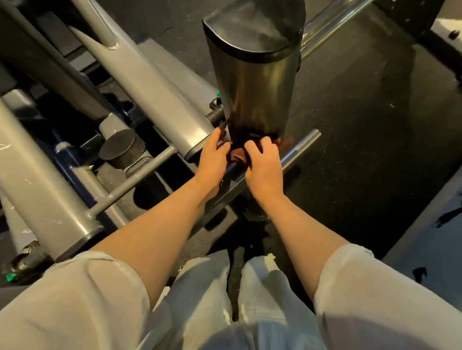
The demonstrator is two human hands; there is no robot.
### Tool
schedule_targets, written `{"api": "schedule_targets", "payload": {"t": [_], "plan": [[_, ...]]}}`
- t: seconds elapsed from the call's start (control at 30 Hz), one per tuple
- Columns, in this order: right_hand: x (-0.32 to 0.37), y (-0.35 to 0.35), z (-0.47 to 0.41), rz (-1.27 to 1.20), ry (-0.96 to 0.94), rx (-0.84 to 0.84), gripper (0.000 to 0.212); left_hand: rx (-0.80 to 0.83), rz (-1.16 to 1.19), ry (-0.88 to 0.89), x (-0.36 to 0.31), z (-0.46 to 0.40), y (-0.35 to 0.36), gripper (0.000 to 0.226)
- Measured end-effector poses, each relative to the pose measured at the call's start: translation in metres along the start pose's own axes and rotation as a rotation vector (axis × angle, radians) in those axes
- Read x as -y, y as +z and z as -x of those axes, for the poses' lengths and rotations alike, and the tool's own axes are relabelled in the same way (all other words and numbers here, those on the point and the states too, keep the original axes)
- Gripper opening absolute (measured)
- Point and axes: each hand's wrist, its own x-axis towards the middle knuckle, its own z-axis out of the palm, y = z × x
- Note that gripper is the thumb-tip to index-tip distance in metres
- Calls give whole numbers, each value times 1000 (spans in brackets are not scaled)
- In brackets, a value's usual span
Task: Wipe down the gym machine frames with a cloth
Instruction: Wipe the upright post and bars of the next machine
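Observation:
A dark reddish-brown cloth [237, 155] is bunched at the foot of a tall dark oval upright post [252, 91] of the gym machine. My right hand [263, 165] has its fingers curled over the cloth and holds it against the post's base. My left hand [212, 158] reaches in from the left, its fingers touching the cloth and the post's base; how firmly it holds is hidden. A chrome bar [300, 148] runs under both hands.
Grey painted frame tubes [154, 92] slant across the left side, with a black rubber stopper [121, 147] and thin grey rods [134, 182] among them. Dark rubber flooring [372, 128] lies to the right. A second chrome bar [334, 23] runs at the top right.

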Motion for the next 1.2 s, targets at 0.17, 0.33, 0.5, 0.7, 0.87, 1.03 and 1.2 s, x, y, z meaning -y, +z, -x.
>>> {"api": "schedule_targets", "payload": {"t": [0.17,0.33,0.5,0.7,0.87,1.03,1.2], "plan": [[4,7,2,-46,39,-100,25,-72,18,-89,8,-11,-4,43],[8,12,-1,-137,209,69,29,-176,-43,-116,24,1,-12,39],[50,1,8,-569,70,255,30,-326,185,-160,32,50,-31,30],[121,-4,56,-850,-130,760,11,-829,307,3,33,152,-84,25],[195,-9,122,-1050,-147,1159,21,-1191,249,149,36,257,-121,27],[256,-24,179,-1178,-222,1176,34,-1298,51,198,29,327,-155,16],[320,-37,187,-1110,-273,597,26,-1247,-671,167,14,365,-195,48]]}}
